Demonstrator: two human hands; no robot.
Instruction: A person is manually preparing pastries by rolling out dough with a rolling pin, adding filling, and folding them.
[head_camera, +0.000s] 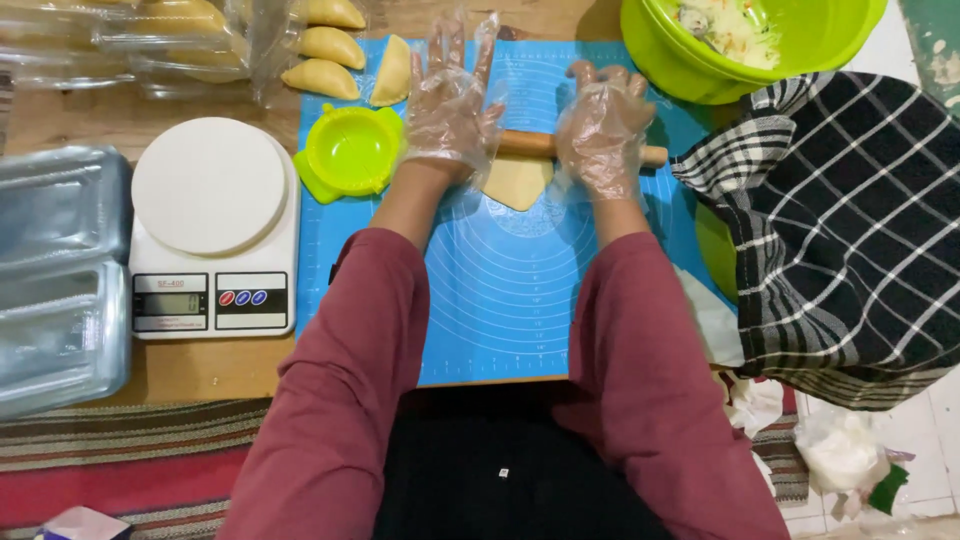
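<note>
Checked cloth (850, 230), black and white, draped over the right side, covering part of a green bowl's lower edge. Blue silicone mat (510, 290) with printed circles spread flat at centre, under both hands. Lime-green bowl (790, 50) at top right, filled with pale chopped filling, touching the mat's far corner. White kitchen scale (213, 230) with round platform just left of the mat. Two clear lidded trays (60, 280) stacked at the far left edge, beside the scale. Clear plastic packs (150, 40) at top left, holding folded pastries. Lime-green dumpling press (350, 152) lying open on the mat's left part, close to the left wrist. Wooden rolling pin (530, 145) lying crosswise on the mat's far half, atop the dough. Left hand (450, 110) in a loose clear plastic glove, fingers spread and flat, palm pressed down on the pin's left portion, not clenched around it. Right hand (603, 135) gloved likewise, fingers curled loosely over the pin's right portion, its bare end poking out beyond. Pale dough sheet (517, 180) flattened under the pin, between the two wrists, its near edge showing. Three folded half-moon pastries (330, 60) and one more (393, 72) resting at the mat's far left corner. Crumpled white plastic (840, 450) down at lower right.
</note>
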